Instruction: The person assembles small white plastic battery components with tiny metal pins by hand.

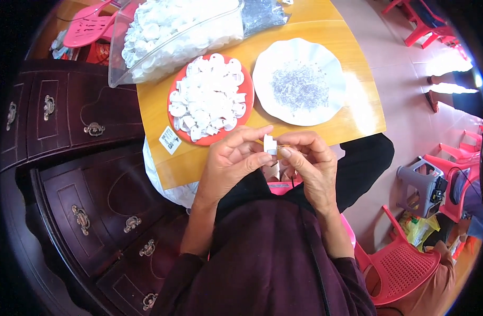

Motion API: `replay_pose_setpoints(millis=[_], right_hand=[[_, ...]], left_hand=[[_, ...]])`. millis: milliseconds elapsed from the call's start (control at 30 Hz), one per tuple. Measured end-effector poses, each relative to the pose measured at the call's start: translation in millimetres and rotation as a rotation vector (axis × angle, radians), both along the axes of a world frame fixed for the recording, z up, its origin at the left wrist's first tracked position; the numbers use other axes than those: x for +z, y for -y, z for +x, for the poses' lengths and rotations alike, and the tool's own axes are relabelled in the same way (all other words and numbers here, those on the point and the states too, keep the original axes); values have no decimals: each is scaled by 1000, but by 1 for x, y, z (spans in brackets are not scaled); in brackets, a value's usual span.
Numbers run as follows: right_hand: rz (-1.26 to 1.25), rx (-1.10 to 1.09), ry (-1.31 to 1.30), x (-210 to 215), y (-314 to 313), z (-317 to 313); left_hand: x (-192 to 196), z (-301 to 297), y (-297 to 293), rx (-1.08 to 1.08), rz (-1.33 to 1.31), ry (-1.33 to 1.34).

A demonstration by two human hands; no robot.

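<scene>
My left hand (232,160) and my right hand (311,160) meet just in front of the near edge of a small wooden table (352,118). Between their fingertips they pinch a small white plastic piece (270,144). Whether the right hand also holds a thin metal part I cannot tell. Just beyond the hands an orange-red plate (172,90) is heaped with several similar white plastic pieces. To its right a white scalloped plate (300,50) carries a scatter of tiny silvery metal parts.
A clear plastic tub (173,37) full of white pieces and a clear bag of small metal parts (260,15) lie at the table's far side. A dark wooden cabinet (78,158) stands at left. Red plastic chairs (399,263) and a grey stool (423,184) stand at right.
</scene>
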State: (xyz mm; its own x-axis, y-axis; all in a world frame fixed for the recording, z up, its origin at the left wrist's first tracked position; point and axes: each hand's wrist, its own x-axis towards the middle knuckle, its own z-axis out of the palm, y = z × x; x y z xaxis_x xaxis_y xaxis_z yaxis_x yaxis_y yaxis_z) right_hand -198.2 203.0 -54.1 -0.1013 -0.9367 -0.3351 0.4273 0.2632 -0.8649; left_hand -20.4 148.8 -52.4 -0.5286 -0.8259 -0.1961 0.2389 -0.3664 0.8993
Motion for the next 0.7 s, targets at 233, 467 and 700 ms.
replay_pose_setpoints(millis=[233, 467, 700], right_hand=[[-120, 19, 19, -5, 0, -4], [-209, 30, -27, -4, 4, -6], [-106, 13, -21, -8, 7, -7]], left_hand=[[2, -1, -1, 39, -132, 16], [6, -5, 5, 16, -182, 52], [-3, -4, 15, -37, -143, 60]])
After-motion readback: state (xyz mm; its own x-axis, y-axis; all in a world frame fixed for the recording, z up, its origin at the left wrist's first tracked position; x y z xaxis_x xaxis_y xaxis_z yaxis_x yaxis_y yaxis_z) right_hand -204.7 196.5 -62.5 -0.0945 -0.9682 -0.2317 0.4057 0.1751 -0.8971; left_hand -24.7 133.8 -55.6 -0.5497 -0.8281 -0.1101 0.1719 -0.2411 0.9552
